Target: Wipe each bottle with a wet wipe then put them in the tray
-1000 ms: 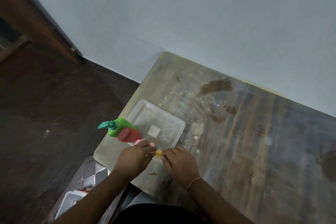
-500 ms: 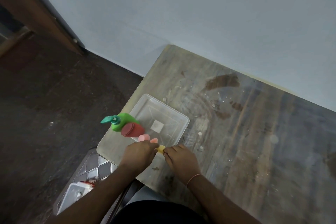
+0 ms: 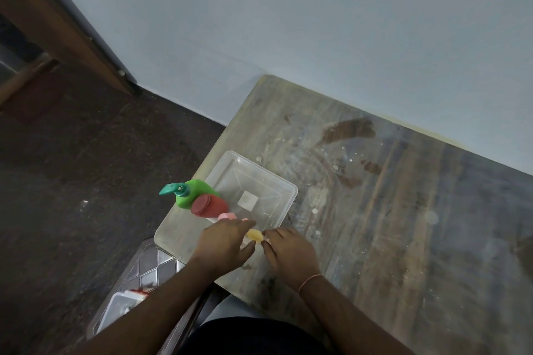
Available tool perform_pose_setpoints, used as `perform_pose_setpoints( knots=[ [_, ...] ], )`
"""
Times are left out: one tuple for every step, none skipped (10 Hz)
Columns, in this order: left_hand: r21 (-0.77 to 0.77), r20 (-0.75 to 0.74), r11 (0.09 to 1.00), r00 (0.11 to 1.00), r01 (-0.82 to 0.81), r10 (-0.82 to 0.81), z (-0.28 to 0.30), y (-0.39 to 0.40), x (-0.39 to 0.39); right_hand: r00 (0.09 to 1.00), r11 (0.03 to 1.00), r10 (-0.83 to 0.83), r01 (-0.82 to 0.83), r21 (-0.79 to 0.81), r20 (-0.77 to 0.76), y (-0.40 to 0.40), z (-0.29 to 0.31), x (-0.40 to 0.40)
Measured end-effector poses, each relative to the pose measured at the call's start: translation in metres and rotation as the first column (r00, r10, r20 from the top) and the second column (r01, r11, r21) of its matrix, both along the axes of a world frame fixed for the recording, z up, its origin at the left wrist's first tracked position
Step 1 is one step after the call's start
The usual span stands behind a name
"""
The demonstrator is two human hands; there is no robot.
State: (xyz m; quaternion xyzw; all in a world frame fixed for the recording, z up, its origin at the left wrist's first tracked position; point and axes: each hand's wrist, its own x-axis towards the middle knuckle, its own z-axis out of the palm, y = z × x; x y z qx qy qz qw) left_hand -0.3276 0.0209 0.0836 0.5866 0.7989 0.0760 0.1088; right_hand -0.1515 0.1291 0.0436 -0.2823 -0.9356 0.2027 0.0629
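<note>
Small yellow-capped bottle (image 3: 255,235) sits btwn both hands at tray's (image 3: 285,204) 6 o'clock. Left hand (image 3: 223,242) fingers loose around it, right hand (image 3: 288,248) curled at cap (grip unclear). Likely wiping step; no wipe visible. Next: lift it into tray w/ steady grip. Green pump bottle (image 3: 193,192), red bottle (image 3: 209,205) at 9. Stained wood table (image 3: 403,210), blue wall (image 3: 288,23), dark floor (image 3: 72,167).

Wall (image 3: 288,23): plain pale blue-grey, evenly lit, meeting the floor along a slanted line. Floor (image 3: 72,181): dark brown, rough, speckled with a few pale flecks. Door frame (image 3: 57,23): brown wood, upper left, slanting down to the floor. Worktop (image 3: 403,210): worn wood grain, grey-brown, with dark stains and white spots, its far edge against the wall. Patterned mat (image 3: 150,268): diamond tiles, on the floor below the worktop's near corner.
</note>
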Motion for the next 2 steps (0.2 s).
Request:
perform_pose_setpoints(
  knots=[
    [0.092, 0.022, 0.996, 1.0, 0.014, -0.016, 0.012, 0.006, 0.013, 0.999, 0.999, -0.039, 0.039, -0.036, -0.002, 0.001, 0.008, 0.013],
    [0.104, 0.08, 0.99, 0.991, 0.096, -0.105, 0.014, 0.015, 0.027, 0.998, 0.997, -0.066, 0.065, -0.033, -0.022, 0.005, 0.006, 0.027]
  ],
)
